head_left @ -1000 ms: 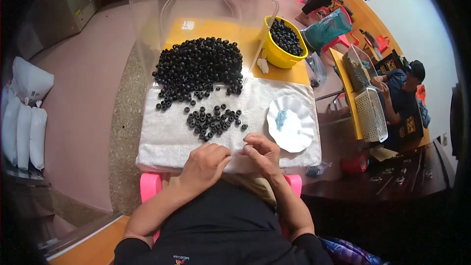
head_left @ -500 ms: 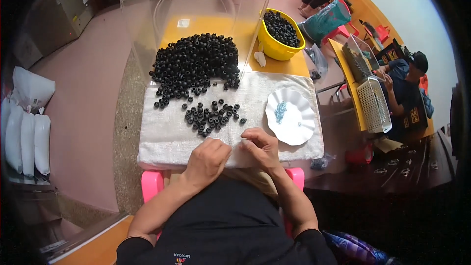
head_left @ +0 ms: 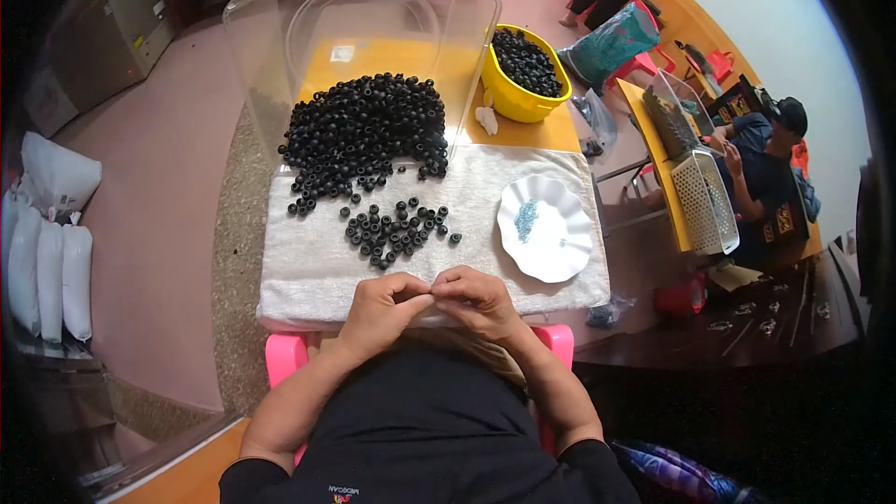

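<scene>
My left hand (head_left: 381, 315) and my right hand (head_left: 478, 303) meet at the front edge of the white cloth (head_left: 294, 271). Both are closed in a pinch, thumbs against fingertips. Whatever they grip is too small to make out. Just beyond the fingers lies a loose group of round black beads (head_left: 397, 235) with holes. A far larger heap of black beads (head_left: 369, 126) spills from a clear plastic bin (head_left: 271, 47) lying open toward me. To the right of my hands, a white scalloped plate (head_left: 569, 210) carries tiny light-blue pieces (head_left: 527, 221).
A yellow basin (head_left: 523, 107) full of small black pieces stands at the back right, beside a crumpled white scrap (head_left: 486, 119). Further right a co-worker (head_left: 761, 159) sits at a yellow table with a white perforated basket (head_left: 705, 201). White sacks (head_left: 51, 271) stand at left.
My hands have come together, the right one moving left until the fingertips of both meet. The whole view has shifted slightly.
</scene>
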The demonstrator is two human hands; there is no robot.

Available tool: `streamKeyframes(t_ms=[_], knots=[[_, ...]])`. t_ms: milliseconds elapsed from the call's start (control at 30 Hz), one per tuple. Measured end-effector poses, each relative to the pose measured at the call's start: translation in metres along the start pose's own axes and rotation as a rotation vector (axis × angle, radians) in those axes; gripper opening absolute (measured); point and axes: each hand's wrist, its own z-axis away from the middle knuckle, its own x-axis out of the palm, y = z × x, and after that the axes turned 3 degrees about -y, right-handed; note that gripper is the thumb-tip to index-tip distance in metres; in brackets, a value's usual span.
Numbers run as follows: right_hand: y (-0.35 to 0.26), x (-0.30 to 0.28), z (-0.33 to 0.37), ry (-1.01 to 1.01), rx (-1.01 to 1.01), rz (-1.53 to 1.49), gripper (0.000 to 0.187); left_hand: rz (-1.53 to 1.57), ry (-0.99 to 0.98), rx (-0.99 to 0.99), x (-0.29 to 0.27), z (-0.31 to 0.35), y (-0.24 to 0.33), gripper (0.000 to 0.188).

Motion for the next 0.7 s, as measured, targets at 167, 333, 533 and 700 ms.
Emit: streamKeyframes(t_ms=[167,333,533,700], knots=[[0.0028,0.0029,0.0003,0.037,-0.031,0.005,0.022,0.18,-0.03,-0.124,-0.0017,-0.0014,0.0014,0.01],[-0.0002,-0.0009,-0.0003,0.016,-0.023,0.071,0.018,0.239,-0.046,-0.143,-0.002,-0.0002,-0.0001,0.011],[0.0034,-0.0047,0.0021,-0.029,0.023,-0.047,0.016,0.251,-0.087,-0.142,-0.0032,-0.0004,-0.0005,0.009],[-0.0011,-0.002,0.0018,-0.029,0.1,-0.176,0.01,0.231,-0.133,-0.136,-0.0022,0.0004,0.0,0.009]])
